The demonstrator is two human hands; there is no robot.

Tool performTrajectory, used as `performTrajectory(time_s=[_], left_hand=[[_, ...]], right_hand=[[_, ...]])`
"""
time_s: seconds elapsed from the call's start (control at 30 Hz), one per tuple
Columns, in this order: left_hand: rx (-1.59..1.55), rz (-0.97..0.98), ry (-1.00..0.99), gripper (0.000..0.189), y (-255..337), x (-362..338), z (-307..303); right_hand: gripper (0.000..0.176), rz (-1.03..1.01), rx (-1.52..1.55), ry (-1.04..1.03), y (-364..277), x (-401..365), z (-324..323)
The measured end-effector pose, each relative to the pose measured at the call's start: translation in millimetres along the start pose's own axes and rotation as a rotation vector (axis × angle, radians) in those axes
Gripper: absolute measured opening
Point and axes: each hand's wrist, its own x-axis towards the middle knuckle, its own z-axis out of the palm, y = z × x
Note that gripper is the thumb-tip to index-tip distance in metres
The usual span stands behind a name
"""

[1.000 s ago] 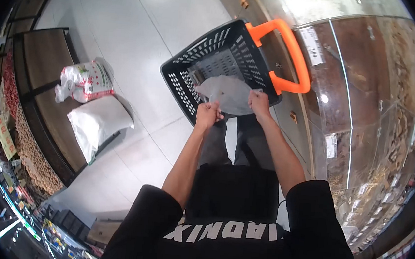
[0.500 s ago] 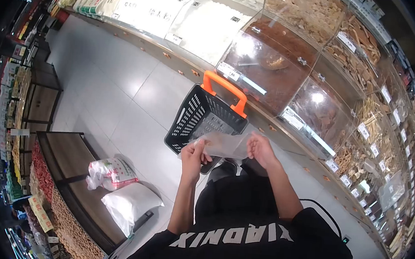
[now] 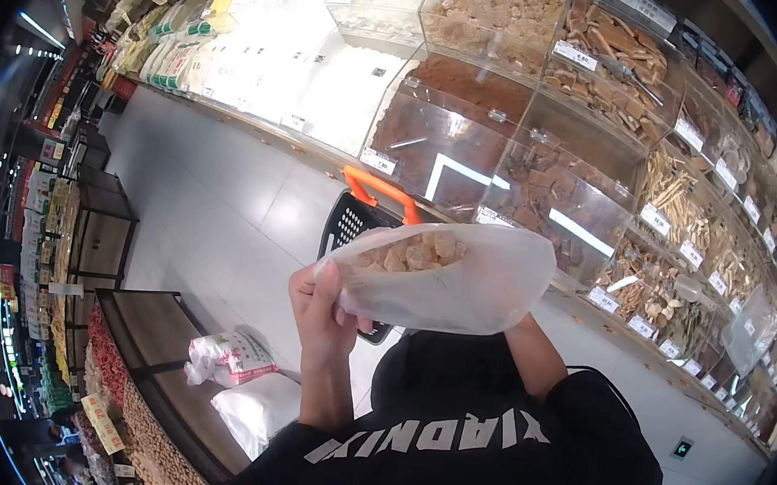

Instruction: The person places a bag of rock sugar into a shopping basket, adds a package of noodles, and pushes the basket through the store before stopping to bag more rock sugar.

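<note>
A translucent plastic bag (image 3: 486, 293) is spread wide in front of my chest, with amber, lumpy chunks (image 3: 420, 251) showing inside toward its left end. My left hand (image 3: 320, 301) is closed on that end, thumb on the near side and fingers curled round the film. Behind the bag's right part, my right hand is hidden; only the forearm (image 3: 534, 355) comes out below it. Partly covered by the bag is a black shopping basket (image 3: 351, 218) with an orange handle (image 3: 382, 189), on the floor.
Clear-lidded bulk bins (image 3: 444, 132) with price tags line the far side and the right. At lower left stand a shelf of dried goods (image 3: 146, 429), a printed sack (image 3: 229, 359) and a white sack (image 3: 253, 413). Grey floor tiles (image 3: 217, 191) run between.
The bag has come up closer to the camera and opened out, and chunks now show in it. My right hand has gone behind it. The view has shifted right, and the bag covers more of the basket.
</note>
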Motion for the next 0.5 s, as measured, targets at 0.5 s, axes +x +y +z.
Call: performTrajectory(time_s=[0.5], left_hand=[[-0.48, 0.098, -0.269, 0.064, 12.1, 57.2, 127.8]], right_hand=[[0.072, -0.021, 0.812, -0.289, -50.3, -17.6, -8.9]])
